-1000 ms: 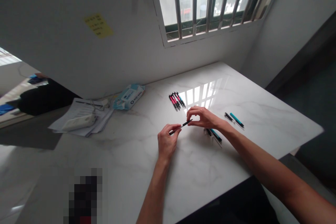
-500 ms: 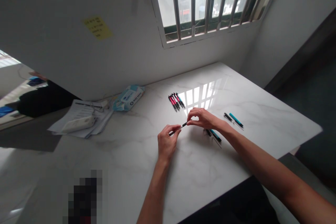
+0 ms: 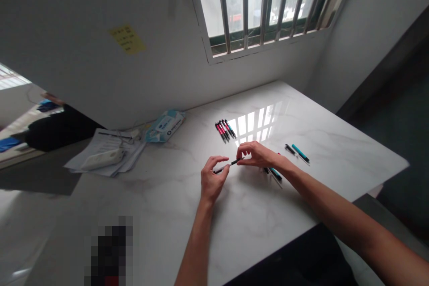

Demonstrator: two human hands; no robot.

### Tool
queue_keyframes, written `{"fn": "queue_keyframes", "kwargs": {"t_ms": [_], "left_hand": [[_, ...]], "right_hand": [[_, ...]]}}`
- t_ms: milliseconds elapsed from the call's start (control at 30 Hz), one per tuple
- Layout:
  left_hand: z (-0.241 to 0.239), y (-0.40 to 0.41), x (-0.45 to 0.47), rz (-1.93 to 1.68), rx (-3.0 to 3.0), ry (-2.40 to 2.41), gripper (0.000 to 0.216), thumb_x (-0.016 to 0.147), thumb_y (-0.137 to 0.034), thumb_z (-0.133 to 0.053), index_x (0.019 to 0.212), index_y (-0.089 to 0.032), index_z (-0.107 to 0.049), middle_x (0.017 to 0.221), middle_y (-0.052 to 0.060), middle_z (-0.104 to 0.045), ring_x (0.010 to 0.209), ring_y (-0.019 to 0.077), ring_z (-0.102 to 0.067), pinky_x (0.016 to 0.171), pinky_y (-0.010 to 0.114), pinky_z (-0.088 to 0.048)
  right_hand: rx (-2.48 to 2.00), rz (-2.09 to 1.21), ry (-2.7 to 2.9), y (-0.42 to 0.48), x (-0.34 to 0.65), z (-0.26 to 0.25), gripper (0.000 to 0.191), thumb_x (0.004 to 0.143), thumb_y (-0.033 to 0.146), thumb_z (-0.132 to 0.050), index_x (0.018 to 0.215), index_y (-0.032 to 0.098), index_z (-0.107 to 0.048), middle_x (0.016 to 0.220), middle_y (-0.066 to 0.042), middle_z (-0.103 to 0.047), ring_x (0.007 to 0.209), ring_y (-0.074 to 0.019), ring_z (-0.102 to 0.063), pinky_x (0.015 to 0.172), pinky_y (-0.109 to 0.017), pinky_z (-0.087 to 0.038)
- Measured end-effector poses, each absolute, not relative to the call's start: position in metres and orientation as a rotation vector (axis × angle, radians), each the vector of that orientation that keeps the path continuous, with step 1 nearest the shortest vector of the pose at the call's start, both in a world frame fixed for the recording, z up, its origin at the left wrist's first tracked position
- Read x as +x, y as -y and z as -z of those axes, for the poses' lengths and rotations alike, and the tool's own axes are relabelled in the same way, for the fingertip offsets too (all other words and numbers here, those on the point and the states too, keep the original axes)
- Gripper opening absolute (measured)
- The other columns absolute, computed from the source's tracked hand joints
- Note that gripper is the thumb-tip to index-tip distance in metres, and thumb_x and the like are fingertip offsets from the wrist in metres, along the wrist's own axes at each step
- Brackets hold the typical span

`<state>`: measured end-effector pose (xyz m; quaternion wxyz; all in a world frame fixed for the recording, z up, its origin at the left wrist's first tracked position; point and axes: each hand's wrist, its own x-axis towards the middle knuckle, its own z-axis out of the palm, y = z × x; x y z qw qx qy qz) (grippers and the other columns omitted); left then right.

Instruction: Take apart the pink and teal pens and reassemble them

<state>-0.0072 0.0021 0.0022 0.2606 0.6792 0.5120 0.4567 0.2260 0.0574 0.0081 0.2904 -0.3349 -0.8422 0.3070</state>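
Both hands hold one thin black pen (image 3: 229,166) just above the white marble table (image 3: 174,196). My left hand (image 3: 212,179) pinches its near end between thumb and fingers. My right hand (image 3: 257,154) pinches its far end with the fingertips closed. Under my right wrist lie a teal pen and a dark pen (image 3: 273,173). Several red and black pens (image 3: 225,129) lie side by side beyond the hands. A teal pen with a black piece beside it (image 3: 297,152) lies to the right.
A pack of wet wipes (image 3: 165,125) lies at the wall. Papers with a white power strip (image 3: 102,158) on them sit at the left. The table's right corner (image 3: 404,166) and its front edge drop to dark floor. A barred window (image 3: 268,4) is above.
Both hands have sunk slightly toward the table with the pen. My right fingers have flattened along the pen's far end. The pens lying on the table have not moved.
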Motion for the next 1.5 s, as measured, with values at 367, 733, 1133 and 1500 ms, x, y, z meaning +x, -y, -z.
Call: {"fn": "queue_keyframes", "kwargs": {"t_ms": [367,733,1133,1500], "left_hand": [[0.002,-0.005,-0.013,-1.513,1.705,-1.546,0.018,0.091,-0.022,-0.063,0.104,-0.023,-0.076,0.108,0.005,-0.072,0.098,0.0201,-0.067,0.090,0.036,-0.055],[0.006,-0.002,-0.004,-1.353,1.693,-1.494,0.020,0.087,-0.014,-0.060,0.091,-0.024,-0.077,0.096,0.001,-0.075,0.082,0.0158,-0.067,0.083,0.032,-0.052],[0.014,-0.001,-0.001,-1.282,1.779,-1.478,0.024,0.084,-0.010,-0.058,0.091,-0.023,-0.077,0.093,0.002,-0.076,0.079,0.0163,-0.067,0.079,0.032,-0.053],[0.010,0.002,0.005,-1.258,1.789,-1.469,0.023,0.086,-0.011,-0.059,0.091,-0.023,-0.077,0.093,0.002,-0.076,0.082,0.0169,-0.068,0.082,0.033,-0.053]], "right_hand": [[-1.307,-0.710,1.897,-0.078,0.248,-0.006,0.010,0.087,0.030,-0.075,0.090,0.021,-0.075,0.086,-0.002,-0.075,0.073,-0.0153,-0.064,0.068,-0.026,-0.047],[-1.891,-0.622,1.742,-0.146,0.237,0.012,0.019,0.082,0.027,-0.078,0.098,0.018,-0.080,0.096,-0.009,-0.080,0.088,-0.0214,-0.072,0.075,-0.025,-0.050],[-1.779,-0.661,1.913,-0.161,0.204,0.003,0.026,0.085,0.028,-0.076,0.108,0.016,-0.081,0.100,-0.011,-0.081,0.091,-0.0223,-0.073,0.078,-0.025,-0.051],[-1.358,-0.717,2.104,-0.092,0.249,-0.021,0.037,0.089,0.022,-0.069,0.127,0.022,-0.072,0.113,-0.008,-0.077,0.101,-0.0202,-0.070,0.085,-0.031,-0.054]]}}
